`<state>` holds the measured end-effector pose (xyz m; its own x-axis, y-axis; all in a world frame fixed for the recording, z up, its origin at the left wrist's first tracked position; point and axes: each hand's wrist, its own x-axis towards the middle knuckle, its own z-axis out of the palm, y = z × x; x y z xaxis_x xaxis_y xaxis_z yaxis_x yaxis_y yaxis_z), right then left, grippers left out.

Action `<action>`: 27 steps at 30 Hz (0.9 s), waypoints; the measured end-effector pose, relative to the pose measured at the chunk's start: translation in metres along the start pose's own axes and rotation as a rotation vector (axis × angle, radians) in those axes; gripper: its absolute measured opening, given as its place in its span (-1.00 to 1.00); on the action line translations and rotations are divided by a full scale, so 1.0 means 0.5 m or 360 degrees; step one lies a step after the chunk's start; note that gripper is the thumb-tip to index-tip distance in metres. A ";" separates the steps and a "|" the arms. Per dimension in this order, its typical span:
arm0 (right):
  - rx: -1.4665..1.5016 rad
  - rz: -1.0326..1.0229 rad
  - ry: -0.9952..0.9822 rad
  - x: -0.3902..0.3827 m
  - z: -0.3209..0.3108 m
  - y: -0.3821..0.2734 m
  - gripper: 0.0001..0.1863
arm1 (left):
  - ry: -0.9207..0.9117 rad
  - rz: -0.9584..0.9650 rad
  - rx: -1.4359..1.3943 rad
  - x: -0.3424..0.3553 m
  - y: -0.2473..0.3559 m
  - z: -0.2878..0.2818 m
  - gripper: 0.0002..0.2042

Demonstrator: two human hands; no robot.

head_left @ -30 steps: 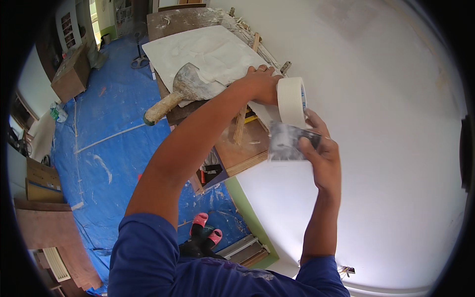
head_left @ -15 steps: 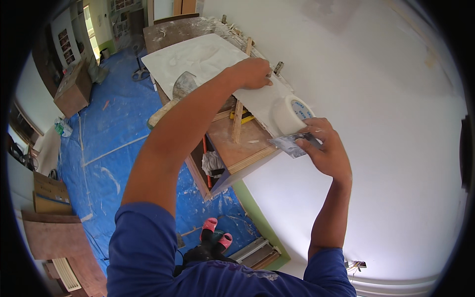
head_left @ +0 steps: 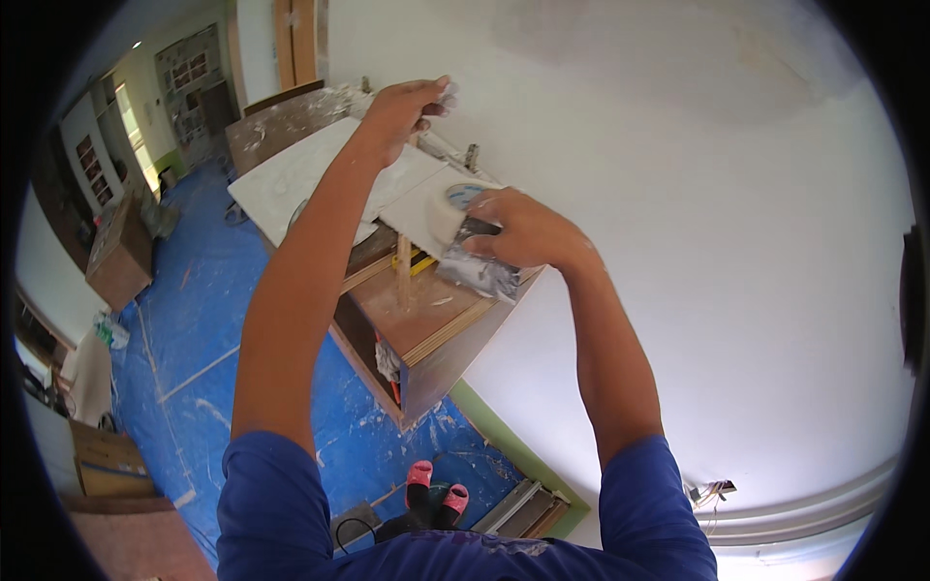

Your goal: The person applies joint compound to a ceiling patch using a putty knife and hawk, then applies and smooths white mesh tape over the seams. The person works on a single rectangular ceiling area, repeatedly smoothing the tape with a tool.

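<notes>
My left hand (head_left: 397, 116) is raised over the far end of a white, compound-smeared board (head_left: 291, 179), close to the wall. Its fingers are bent and apart, with whitish tips and nothing visible in them. In my right hand (head_left: 528, 232) is a wide, smeared metal scraper (head_left: 480, 273), its blade above the near end of a wooden cabinet (head_left: 436, 320). The fingers of that hand reach against a roll of wide white tape (head_left: 450, 205); whether they grip it too, I cannot tell. A pale flat strip (head_left: 412, 211) lies between the roll and the board.
A wooden stick (head_left: 404, 276) and a yellow tool (head_left: 421, 261) lie on the cabinet top. The white wall (head_left: 697, 261) borders the work on the right. Blue sheeting (head_left: 208, 339) covers the floor at left. Wires (head_left: 712, 492) poke from the wall low at right.
My left hand has lifted off the board and moved up and left. My right hand, with the scraper, has moved up and left, the tape roll shifting with it. The view has shifted.
</notes>
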<state>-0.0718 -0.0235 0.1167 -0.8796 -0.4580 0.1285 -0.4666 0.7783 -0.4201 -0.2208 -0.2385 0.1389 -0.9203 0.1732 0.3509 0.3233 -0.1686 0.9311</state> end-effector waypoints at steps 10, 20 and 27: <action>0.0255 0.0411 0.0247 0.134 0.004 0.107 -0.34 | 0.0002 0.0166 -0.1212 -0.076 -0.017 0.034 -0.64; 0.2008 0.0160 0.0624 -0.208 -0.082 0.037 -0.30 | -0.0009 0.0717 -0.0224 -0.295 0.028 0.218 -0.83; 0.1697 0.0264 0.1248 -0.584 -0.199 -0.003 -0.63 | -0.1017 0.2040 0.0501 -0.368 0.156 0.513 -0.57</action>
<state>0.1766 0.1518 0.1692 -0.9065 0.2554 0.3362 -0.3660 -0.0784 -0.9273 0.0303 -0.0345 0.1723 0.2527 0.4765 0.8421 0.9376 -0.3353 -0.0917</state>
